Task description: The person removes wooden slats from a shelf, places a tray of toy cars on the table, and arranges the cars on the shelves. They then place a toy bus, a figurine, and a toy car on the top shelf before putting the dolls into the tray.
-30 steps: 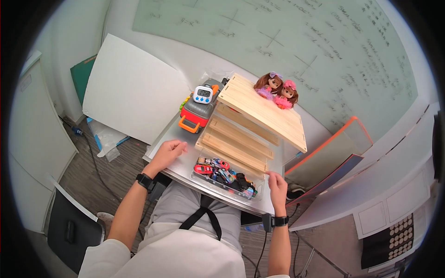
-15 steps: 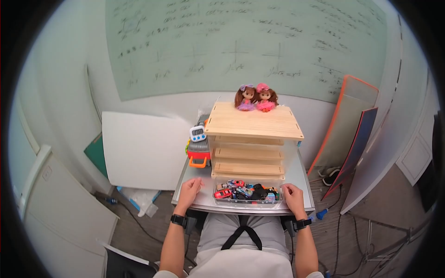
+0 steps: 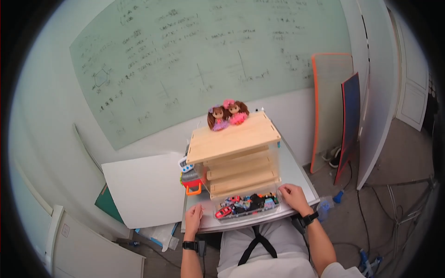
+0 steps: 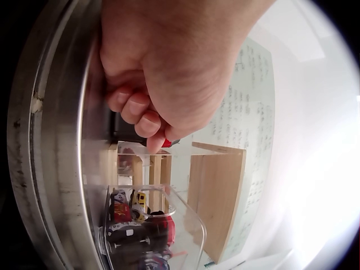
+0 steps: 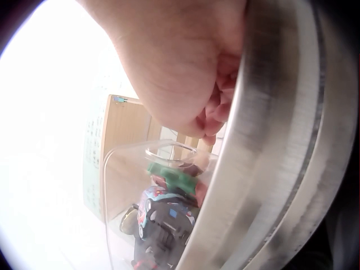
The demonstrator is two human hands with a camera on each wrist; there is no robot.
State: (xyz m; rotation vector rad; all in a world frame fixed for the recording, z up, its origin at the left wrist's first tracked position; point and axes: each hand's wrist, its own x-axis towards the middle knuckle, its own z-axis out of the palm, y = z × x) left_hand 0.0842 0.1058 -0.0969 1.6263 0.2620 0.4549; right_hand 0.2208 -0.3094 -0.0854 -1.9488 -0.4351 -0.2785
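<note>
My left hand rests at the front left of the table, its fingers loosely curled and holding nothing. On the other side, my right hand lies near the right end of a clear plastic bin, also loosely curled and without anything in it. Toy cars fill the bin, among them a red car and several dark ones. Behind it stands a wooden rack with clear sides and several shelves. Two dolls, one in purple and one in pink, sit on its top board.
Left of the rack is a grey and red case with an orange handle and a white digital timer on top. A whiteboard covers the wall behind. Orange-edged panels lean at the right.
The head view has turned, so the table appears at another angle. Both hands have come down beside the bin, the left one nearer the table's front edge. The bin and dolls keep their places.
</note>
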